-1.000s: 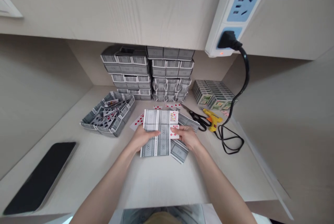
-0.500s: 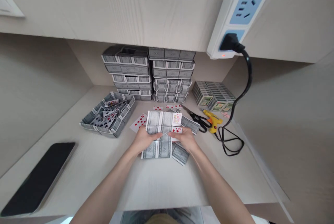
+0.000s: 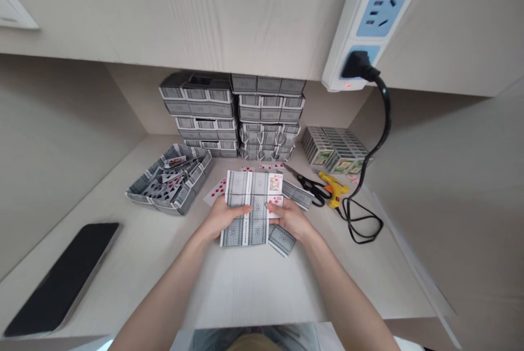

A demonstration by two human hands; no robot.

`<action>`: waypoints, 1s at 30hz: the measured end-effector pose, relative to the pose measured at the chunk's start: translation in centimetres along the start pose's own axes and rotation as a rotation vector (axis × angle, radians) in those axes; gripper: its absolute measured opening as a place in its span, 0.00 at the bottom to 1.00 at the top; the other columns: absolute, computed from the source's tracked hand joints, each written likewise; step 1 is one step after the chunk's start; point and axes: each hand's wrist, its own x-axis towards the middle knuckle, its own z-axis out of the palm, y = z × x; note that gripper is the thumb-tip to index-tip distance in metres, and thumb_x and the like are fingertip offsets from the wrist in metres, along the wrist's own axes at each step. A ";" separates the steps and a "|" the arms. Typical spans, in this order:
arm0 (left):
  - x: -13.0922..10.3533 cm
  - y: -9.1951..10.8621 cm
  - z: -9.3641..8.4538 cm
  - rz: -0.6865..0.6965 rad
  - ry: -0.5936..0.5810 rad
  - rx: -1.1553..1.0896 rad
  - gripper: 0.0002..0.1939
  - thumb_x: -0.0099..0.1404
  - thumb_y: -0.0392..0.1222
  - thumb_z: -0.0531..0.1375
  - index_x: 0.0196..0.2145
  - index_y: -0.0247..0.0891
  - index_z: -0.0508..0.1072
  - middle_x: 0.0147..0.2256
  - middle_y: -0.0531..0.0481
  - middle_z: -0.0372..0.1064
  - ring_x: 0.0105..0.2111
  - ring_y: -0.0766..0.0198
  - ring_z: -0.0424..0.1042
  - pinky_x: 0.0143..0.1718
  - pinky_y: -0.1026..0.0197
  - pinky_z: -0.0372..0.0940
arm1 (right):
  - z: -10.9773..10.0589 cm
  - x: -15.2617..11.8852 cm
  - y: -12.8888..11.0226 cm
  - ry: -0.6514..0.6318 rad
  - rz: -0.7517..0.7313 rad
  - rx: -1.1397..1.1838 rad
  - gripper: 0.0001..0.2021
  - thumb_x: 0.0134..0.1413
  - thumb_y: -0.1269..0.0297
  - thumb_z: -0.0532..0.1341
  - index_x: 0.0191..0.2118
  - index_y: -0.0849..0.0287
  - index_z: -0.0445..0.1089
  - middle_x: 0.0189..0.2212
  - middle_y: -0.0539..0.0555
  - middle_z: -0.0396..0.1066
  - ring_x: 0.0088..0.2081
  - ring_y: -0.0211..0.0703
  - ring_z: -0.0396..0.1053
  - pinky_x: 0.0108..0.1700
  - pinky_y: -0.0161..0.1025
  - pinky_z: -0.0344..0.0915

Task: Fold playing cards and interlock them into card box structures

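I find the playing-card panel point(image 3: 258, 208) over the desk point(image 3: 254, 285), before the stacked card boxes point(image 3: 270, 109) — left hand point(image 3: 220, 217) clamped on its left edge, right hand point(image 3: 293, 218) pinching its right edge (yellow hot-glue gun point(image 3: 336, 189) further right).

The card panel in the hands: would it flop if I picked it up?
The panel is probably light, since it looks made of playing cards. It may be fairly stiff, as it looks flat between the left hand and right hand, but could bend where cards meet.
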 end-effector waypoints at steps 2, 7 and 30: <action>-0.1 0.0 0.1 -0.004 0.003 -0.010 0.26 0.41 0.46 0.67 0.38 0.32 0.72 0.41 0.42 0.72 0.41 0.52 0.70 0.44 0.53 0.64 | 0.1 0.0 0.0 -0.021 -0.006 -0.002 0.18 0.37 0.59 0.66 0.39 0.59 0.70 0.34 0.53 0.74 0.33 0.43 0.72 0.36 0.41 0.68; -0.1 0.0 0.2 -0.021 0.027 -0.013 0.26 0.40 0.45 0.67 0.39 0.32 0.72 0.42 0.42 0.71 0.41 0.52 0.70 0.43 0.52 0.64 | 0.1 0.1 0.3 -0.020 -0.007 -0.002 0.20 0.37 0.58 0.66 0.40 0.59 0.68 0.35 0.53 0.74 0.35 0.44 0.71 0.38 0.42 0.68; 0.8 -0.1 -3.6 0.320 0.447 0.847 0.23 0.52 0.46 0.59 0.46 0.39 0.68 0.47 0.42 0.66 0.48 0.52 0.64 0.50 0.57 0.56 | -2.7 1.1 -0.3 0.304 -0.184 0.226 0.14 0.40 0.65 0.66 0.38 0.54 0.68 0.34 0.48 0.74 0.36 0.42 0.71 0.37 0.39 0.69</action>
